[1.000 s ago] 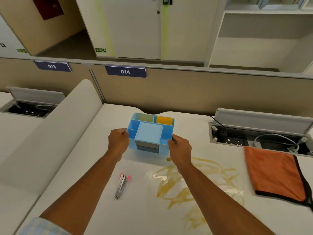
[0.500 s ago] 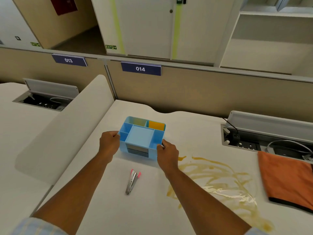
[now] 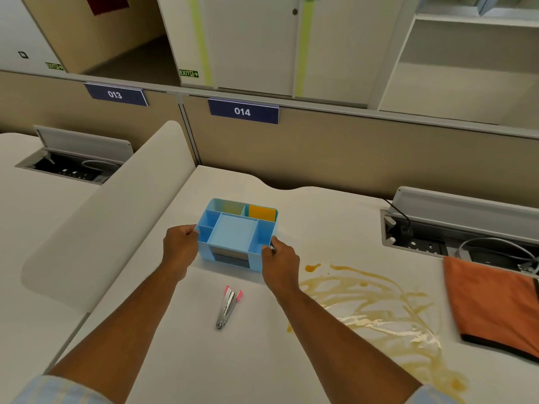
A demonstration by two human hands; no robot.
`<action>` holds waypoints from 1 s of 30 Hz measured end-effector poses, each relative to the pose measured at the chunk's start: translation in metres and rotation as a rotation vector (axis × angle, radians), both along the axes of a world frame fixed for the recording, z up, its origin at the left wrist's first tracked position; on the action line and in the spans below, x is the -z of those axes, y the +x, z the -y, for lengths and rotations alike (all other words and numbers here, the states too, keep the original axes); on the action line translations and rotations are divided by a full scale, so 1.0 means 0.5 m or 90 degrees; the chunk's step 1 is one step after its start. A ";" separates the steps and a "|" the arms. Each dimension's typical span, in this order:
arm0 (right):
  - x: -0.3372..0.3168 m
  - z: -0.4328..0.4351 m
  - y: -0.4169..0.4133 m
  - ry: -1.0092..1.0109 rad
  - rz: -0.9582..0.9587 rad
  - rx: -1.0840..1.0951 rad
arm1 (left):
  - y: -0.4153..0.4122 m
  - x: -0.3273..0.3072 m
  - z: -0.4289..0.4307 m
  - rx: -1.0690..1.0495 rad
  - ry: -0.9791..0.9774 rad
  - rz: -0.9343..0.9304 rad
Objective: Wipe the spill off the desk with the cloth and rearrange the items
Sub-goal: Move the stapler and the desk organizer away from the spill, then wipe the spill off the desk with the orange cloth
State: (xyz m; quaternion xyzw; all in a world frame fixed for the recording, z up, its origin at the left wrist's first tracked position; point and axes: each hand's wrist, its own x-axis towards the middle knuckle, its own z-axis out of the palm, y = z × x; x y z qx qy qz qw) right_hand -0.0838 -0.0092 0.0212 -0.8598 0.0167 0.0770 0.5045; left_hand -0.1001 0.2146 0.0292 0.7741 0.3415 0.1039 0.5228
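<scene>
A light blue desk organiser with several compartments, one orange inside, stands on the white desk. My left hand grips its left side and my right hand grips its right front corner. A brown-yellow spill spreads over the desk to the right of my right arm. An orange cloth with a dark edge lies flat at the far right. A silver stapler with pink ends lies just in front of the organiser, between my forearms.
An open cable tray with sockets and cables sits at the back right, beside the cloth. A padded divider borders the desk on the left. A beige partition labelled 014 closes the back.
The organiser, held in both hands, has shifted left, away from the spill that it stood next to. The camera has turned left, so the cloth sits nearer the right edge.
</scene>
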 end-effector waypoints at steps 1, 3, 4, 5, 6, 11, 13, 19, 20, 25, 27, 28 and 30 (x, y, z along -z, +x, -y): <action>0.002 -0.001 -0.002 -0.003 -0.003 -0.001 | -0.002 0.002 0.000 0.002 -0.002 0.000; 0.007 -0.002 -0.006 -0.010 -0.010 -0.009 | -0.008 0.006 -0.001 0.003 -0.006 -0.003; 0.010 -0.003 -0.006 -0.009 -0.013 -0.012 | -0.010 0.006 -0.002 0.003 -0.008 -0.004; 0.011 -0.004 -0.006 -0.006 -0.015 -0.014 | -0.011 0.006 -0.003 0.002 -0.011 -0.002; 0.011 -0.005 -0.005 -0.003 -0.016 -0.015 | -0.013 0.006 -0.004 0.002 -0.014 0.002; 0.020 -0.005 -0.007 -0.003 -0.030 -0.023 | -0.016 0.008 -0.003 -0.002 -0.021 0.015; 0.023 -0.001 -0.006 -0.006 -0.032 -0.029 | -0.017 0.008 -0.001 -0.013 -0.030 0.016; 0.017 0.032 0.008 -0.036 -0.033 -0.048 | -0.048 0.019 -0.006 -0.106 0.087 -0.006; 0.013 0.051 0.014 -0.053 -0.016 -0.046 | -0.056 0.018 -0.003 -0.131 0.115 0.015; 0.010 0.212 0.032 -0.246 0.077 -0.012 | -0.078 0.001 0.089 -0.131 0.201 0.180; 0.015 0.299 0.031 -0.316 0.078 0.039 | -0.075 -0.017 0.157 -0.108 0.184 0.221; 0.019 0.347 0.027 -0.345 0.073 0.070 | -0.072 -0.026 0.195 -0.091 0.177 0.237; 0.028 0.441 0.014 -0.402 0.061 0.130 | -0.072 -0.040 0.268 -0.054 0.186 0.256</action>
